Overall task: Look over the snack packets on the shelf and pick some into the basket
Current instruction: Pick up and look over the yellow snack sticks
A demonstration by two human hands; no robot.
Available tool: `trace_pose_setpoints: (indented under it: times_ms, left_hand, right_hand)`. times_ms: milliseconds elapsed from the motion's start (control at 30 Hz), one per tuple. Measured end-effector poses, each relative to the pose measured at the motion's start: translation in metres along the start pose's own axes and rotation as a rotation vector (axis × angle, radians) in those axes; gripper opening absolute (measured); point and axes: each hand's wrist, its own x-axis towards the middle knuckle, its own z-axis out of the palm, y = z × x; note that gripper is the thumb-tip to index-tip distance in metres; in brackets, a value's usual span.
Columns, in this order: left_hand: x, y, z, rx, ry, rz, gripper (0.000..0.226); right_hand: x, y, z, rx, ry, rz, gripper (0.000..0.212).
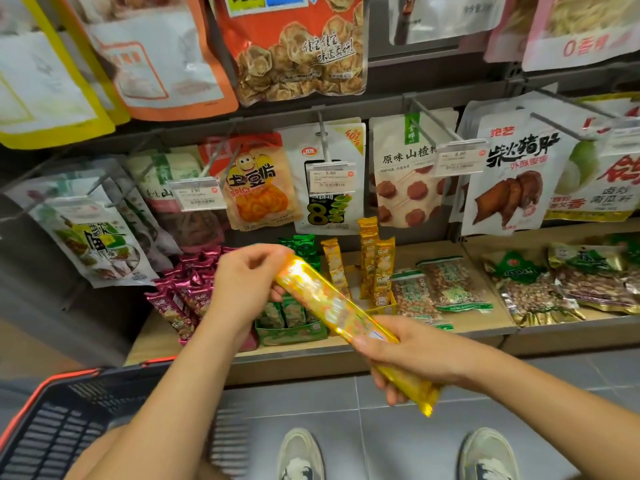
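I hold a long shiny yellow snack packet (332,303) slantwise in front of the low shelf (346,355). My left hand (246,282) pinches its upper end and my right hand (412,351) grips its lower end. More yellow packets (375,268) stand upright in a box on the shelf behind it, with green packets (294,313) and magenta packets (187,292) to their left. A dark basket with a red rim (52,420) hangs low on my left arm at the bottom left; what is in it I cannot see.
Bags of nuts (443,285) lie flat on the shelf to the right. Above, snack bags hang on metal hooks with price tags (330,178). A grey tiled floor (381,431) and my two shoes lie below.
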Motion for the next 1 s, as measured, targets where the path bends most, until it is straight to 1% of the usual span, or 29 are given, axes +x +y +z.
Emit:
trace_pose_setpoints:
  times_ms: [33,67,100,133,200,267,300,333,400,433,500,533,600,633,700,767,833,867,933,967,1000]
  left_hand:
    - [0.005,-0.003,-0.007,-0.013,0.066,-0.02,0.018]
    - [0.008,-0.006,-0.011,-0.015,0.091,-0.039,0.018]
    - [0.01,-0.009,-0.013,-0.022,0.074,-0.059,0.018]
    - [0.011,-0.011,-0.013,-0.039,0.013,-0.09,0.017]
    - [0.013,-0.01,-0.012,-0.062,-0.192,-0.178,0.013]
    - [0.016,-0.006,-0.014,-0.048,-0.395,-0.247,0.017]
    - [0.018,-0.003,-0.016,-0.03,-0.444,-0.252,0.022]
    - [0.021,0.0,-0.016,0.006,-0.448,-0.231,0.023]
    - [0.027,0.004,-0.016,0.135,-0.358,-0.115,0.018]
    - [0.03,0.006,-0.016,0.215,-0.278,-0.036,0.018]
    - [0.037,0.004,-0.016,0.377,-0.11,0.13,0.02]
    - [0.039,0.002,-0.017,0.465,-0.039,0.214,0.021]
    - [0.038,0.001,-0.015,0.564,0.053,0.344,0.028]
    - [0.036,0.0,-0.014,0.555,0.063,0.374,0.03]
    - [0.036,-0.001,-0.008,0.531,0.041,0.439,0.028]
    - [0.037,-0.003,0.0,0.58,0.014,0.54,0.025]
    - [0.038,-0.005,0.004,0.658,0.009,0.641,0.026]
    - [0.039,-0.007,0.006,0.689,0.003,0.689,0.025]
    - [0.04,-0.01,0.006,0.719,-0.002,0.769,0.021]
    - [0.041,-0.012,0.006,0.727,0.002,0.797,0.019]
    - [0.042,-0.013,0.006,0.731,0.007,0.817,0.017]
  right_hand:
    - [-0.002,0.001,-0.001,0.003,-0.012,0.011,0.046]
    - [-0.004,0.003,-0.002,0.022,-0.011,0.011,0.047]
    - [-0.005,0.004,-0.004,0.032,-0.001,0.003,0.048]
    - [-0.005,0.005,-0.007,0.026,0.018,-0.005,0.046]
    - [-0.004,0.009,-0.013,-0.006,0.065,0.004,0.04]
    - [-0.002,0.013,-0.022,-0.01,0.106,0.035,0.042]
    - [0.001,0.015,-0.027,0.004,0.13,0.058,0.047]
    - [0.005,0.019,-0.033,0.028,0.165,0.091,0.054]
    - [0.021,0.027,-0.044,0.082,0.28,0.162,0.065]
    - [0.032,0.032,-0.05,0.096,0.342,0.179,0.065]
    - [0.056,0.044,-0.06,0.027,0.435,0.191,0.052]
    - [0.069,0.051,-0.064,-0.054,0.475,0.196,0.04]
    - [0.093,0.066,-0.068,-0.222,0.555,0.19,0.017]
    - [0.105,0.073,-0.067,-0.301,0.593,0.181,0.015]
    - [0.131,0.084,-0.06,-0.462,0.671,0.156,0.023]
    - [0.159,0.086,-0.053,-0.506,0.736,0.078,0.023]
    - [0.189,0.082,-0.051,-0.538,0.739,0.058,0.024]
    - [0.203,0.08,-0.052,-0.574,0.721,0.1,0.032]
    - [0.225,0.081,-0.056,-0.628,0.678,0.221,0.053]
    - [0.233,0.085,-0.057,-0.628,0.66,0.268,0.061]
    - [0.239,0.089,-0.057,-0.618,0.649,0.301,0.064]
